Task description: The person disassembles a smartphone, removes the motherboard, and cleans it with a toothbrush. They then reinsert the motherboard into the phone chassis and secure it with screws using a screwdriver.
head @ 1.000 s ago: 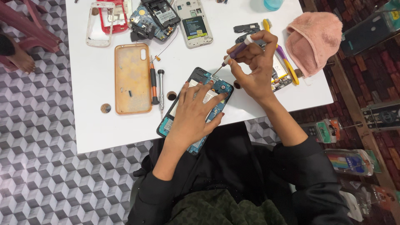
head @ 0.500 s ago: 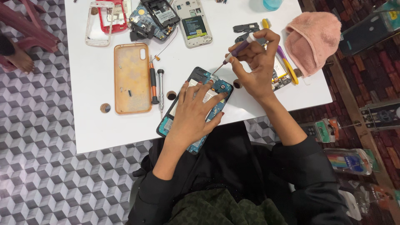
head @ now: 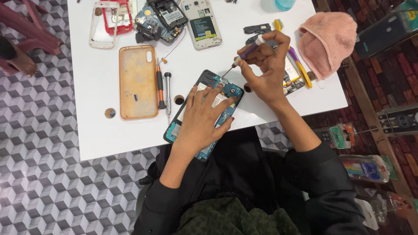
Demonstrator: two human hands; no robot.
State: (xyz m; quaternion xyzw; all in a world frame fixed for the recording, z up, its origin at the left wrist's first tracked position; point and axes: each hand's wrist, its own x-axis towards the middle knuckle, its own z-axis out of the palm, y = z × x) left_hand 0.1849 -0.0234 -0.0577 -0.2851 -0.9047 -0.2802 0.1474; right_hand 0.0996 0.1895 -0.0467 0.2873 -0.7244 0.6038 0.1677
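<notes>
Head view: since the earlier frame, the right hand [head: 265, 65] has shifted only slightly; the screwdriver tip remains at the top edge of the opened phone, and the left hand has kept its place on it.

The right hand is closed around a purple-handled precision screwdriver [head: 244, 54], with the fingers curled about the handle and the shaft angled down and to the left. The tip meets the upper edge of the opened phone [head: 217, 82], near its camera module.

The left hand [head: 204, 119] lies flat and spread over the middle of the opened phone, pressing it to the white tabletop [head: 100, 135]; it grips nothing. The phone lies tilted, its lower end reaching the near edge of the tabletop.

To the left of the phone lie an orange phone case [head: 137, 82] and, just beside it, two spare screwdrivers [head: 163, 89]. Further disassembled phones [head: 174, 17] lie at the far edge. A pink cloth [head: 328, 37] rests at the right, with yellow and purple pry tools [head: 298, 65] between it and the right hand.
</notes>
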